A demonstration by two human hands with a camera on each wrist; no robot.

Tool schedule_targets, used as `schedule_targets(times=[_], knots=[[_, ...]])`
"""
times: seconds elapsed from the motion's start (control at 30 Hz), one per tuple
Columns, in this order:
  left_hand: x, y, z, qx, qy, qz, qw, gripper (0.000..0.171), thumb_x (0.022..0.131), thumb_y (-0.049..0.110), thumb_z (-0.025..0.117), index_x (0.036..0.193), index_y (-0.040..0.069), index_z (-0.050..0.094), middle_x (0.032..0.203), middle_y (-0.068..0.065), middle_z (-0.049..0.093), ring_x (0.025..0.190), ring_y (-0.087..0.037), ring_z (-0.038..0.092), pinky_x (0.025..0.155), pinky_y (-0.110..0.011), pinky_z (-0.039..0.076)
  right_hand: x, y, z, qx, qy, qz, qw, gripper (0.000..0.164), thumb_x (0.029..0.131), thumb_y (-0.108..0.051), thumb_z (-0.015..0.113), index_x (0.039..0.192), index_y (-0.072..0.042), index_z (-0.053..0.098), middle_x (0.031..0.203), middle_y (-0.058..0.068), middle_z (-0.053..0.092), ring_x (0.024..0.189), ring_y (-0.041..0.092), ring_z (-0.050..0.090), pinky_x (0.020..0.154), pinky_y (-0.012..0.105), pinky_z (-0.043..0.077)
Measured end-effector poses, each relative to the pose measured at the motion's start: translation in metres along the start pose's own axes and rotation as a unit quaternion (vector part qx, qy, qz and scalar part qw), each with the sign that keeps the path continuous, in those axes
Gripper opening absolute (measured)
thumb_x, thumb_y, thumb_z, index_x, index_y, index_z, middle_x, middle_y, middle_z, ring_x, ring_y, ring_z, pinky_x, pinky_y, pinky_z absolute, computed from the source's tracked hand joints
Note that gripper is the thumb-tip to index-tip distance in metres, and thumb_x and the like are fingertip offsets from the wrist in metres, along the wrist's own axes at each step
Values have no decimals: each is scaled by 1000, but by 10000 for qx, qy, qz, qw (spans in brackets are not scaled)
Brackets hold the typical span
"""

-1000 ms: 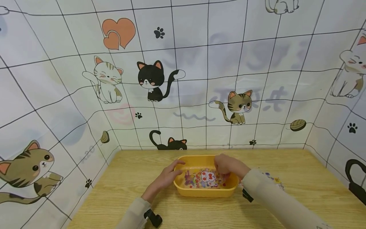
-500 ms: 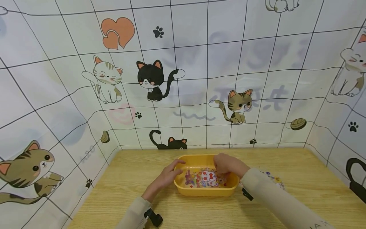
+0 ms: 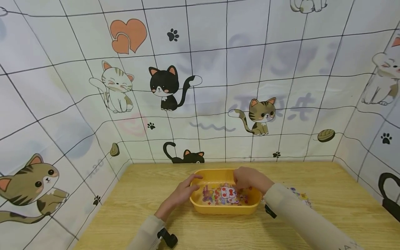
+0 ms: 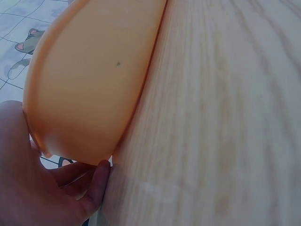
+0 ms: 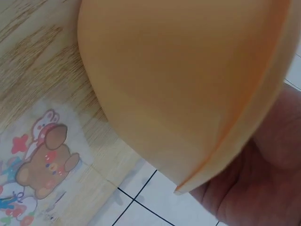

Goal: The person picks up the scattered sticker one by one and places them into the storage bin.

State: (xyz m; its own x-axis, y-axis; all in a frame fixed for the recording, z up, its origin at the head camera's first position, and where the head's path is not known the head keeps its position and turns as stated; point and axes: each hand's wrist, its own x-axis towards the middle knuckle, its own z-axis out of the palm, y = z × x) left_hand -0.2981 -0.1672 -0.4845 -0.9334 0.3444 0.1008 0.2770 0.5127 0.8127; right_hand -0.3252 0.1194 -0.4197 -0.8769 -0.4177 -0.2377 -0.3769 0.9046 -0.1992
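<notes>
A yellow plastic basin [image 3: 223, 210] stands on the wooden table, with colourful cartoon stickers [image 3: 215, 194] across its bottom. Among them is a white character sticker [image 3: 229, 194] with a red bow. My left hand [image 3: 182, 191] holds the basin's left end at the rim; in the left wrist view its fingers curl against the outside wall [image 4: 94, 70]. Over the right rim reaches my right hand [image 3: 250, 179], knuckles bent and fingers pointing down inside the basin by the stickers. Its fingertips are hidden, both from the head and behind the basin wall in the right wrist view.
A clear sticker sheet [image 3: 301, 197] lies on the table right of the basin, partly under the right sleeve; a brown bear [image 5: 49, 167] shows on it. Cloth walls [image 3: 218, 104] with printed cats surround the table [image 3: 147, 184] at the back and sides.
The right hand's fingers have shifted slightly inside the basin, showing a little more of the stickers at the right. The left hand stays on the rim.
</notes>
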Motion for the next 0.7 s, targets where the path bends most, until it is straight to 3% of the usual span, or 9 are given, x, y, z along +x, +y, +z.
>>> schedule_targets(times=[0.17, 0.33, 0.5, 0.7], knots=[[0, -2, 1, 46, 28, 27, 10000, 36, 103, 22, 51, 138, 18, 57, 158, -16, 48, 145, -41, 45, 112, -59, 44, -3, 6, -4, -43, 380, -277, 9989, 29, 93, -24, 75, 68, -13, 65, 56, -5, 50, 47, 10, 44, 48, 25, 35], [0, -3, 1, 55, 45, 25, 10000, 36, 103, 23, 51, 139, 19, 57, 159, -16, 47, 146, -41, 44, 113, -60, 43, -15, 19, -14, -372, 951, -793, 9916, 28, 96, -27, 73, 71, -18, 63, 66, -8, 53, 56, 9, 43, 55, 27, 36], [0, -3, 2, 34, 29, 45, 10000, 36, 103, 23, 51, 138, 19, 57, 159, -17, 47, 148, -42, 42, 114, -61, 42, -36, 31, -28, -129, 1345, -1138, 9843, 18, 98, -25, 70, 82, -16, 73, 75, -9, 65, 60, 6, 50, 58, 26, 44], [-1, -4, 2, 43, 41, 50, 10000, 36, 103, 23, 51, 139, 18, 57, 159, -16, 47, 147, -41, 44, 113, -60, 43, -61, 48, -35, 376, 1700, -1032, 9793, 18, 100, -24, 67, 90, -12, 76, 75, -8, 66, 58, 5, 51, 58, 25, 45]])
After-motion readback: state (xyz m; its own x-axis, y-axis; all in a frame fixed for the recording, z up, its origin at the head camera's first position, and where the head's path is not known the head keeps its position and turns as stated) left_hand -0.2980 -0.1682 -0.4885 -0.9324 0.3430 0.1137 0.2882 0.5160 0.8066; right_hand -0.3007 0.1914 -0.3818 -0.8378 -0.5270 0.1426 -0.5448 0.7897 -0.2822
